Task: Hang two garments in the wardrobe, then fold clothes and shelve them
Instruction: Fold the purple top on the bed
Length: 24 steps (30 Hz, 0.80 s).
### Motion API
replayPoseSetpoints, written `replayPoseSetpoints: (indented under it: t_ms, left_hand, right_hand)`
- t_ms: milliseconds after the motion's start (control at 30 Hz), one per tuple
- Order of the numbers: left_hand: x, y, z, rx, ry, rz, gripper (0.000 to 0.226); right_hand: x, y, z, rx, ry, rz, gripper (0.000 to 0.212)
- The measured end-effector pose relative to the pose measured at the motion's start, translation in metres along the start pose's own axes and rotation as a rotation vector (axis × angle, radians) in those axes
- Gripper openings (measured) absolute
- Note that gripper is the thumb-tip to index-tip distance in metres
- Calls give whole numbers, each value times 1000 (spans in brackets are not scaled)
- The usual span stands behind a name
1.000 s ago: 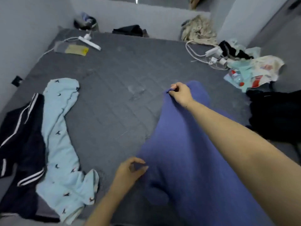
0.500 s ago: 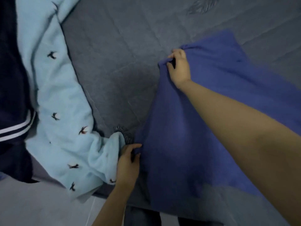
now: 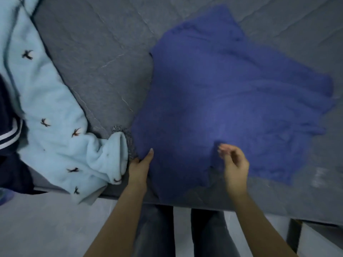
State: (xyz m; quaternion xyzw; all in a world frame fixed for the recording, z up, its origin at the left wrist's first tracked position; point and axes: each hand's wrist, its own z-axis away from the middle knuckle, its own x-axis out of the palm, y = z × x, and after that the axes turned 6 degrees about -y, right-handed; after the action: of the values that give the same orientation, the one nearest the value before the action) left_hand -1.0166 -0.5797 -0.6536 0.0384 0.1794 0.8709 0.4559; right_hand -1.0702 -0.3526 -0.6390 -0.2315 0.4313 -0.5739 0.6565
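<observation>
A blue garment (image 3: 222,101) lies spread on the grey mattress (image 3: 104,52), its near edge at the bed's front. My left hand (image 3: 140,168) holds the garment's near-left edge, one finger lying along the cloth and the others hidden beneath it. My right hand (image 3: 234,164) hovers just over the near middle of the blue garment with its fingers loosely curled and nothing in them; it is motion-blurred. A light blue fleece garment with small dark bird prints (image 3: 53,115) lies to the left, its cuff close to my left hand.
A dark navy garment with white stripes (image 3: 9,138) lies at the far left, partly under the fleece. The mattress's front edge runs just in front of my legs (image 3: 181,232). Pale floor shows at lower left, and a dark bed-frame leg (image 3: 293,236) at lower right.
My right hand has let go of the blue garment's far edge and drawn back to its near middle. The garment now lies flat on the mattress. My left hand stays at the near-left edge.
</observation>
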Motion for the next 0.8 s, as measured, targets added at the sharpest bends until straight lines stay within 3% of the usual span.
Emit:
replayPoseSetpoints:
  t_ms: [67,167,233,367,467,600,733,800]
  left_hand:
    - [3,-4,1,6,14,-35,33]
    - [5,-11,4,78,69,-52,20]
    - [4,-17,4,119,64,-51,17]
    - [11,-29,2,164,-36,-39,37]
    - [16,-35,0,182,11,-80,30]
    - [3,-37,7,260,85,-108,33]
    - [-10,-45,22,370,94,-211,29]
    - [-10,-53,23,372,118,-203,24]
  right_hand:
    - [-40,30,23,160,71,-121,20]
    - [-80,68,34,578,139,-426,21]
    - [-95,80,27,728,131,-616,38]
    - [-105,70,-9,609,213,-976,35]
    - [-122,55,-41,505,285,-1134,44]
    - [-156,47,-69,523,343,-932,43]
    - [-190,64,-39,514,652,-607,50]
    - [-203,83,-19,530,702,-496,50]
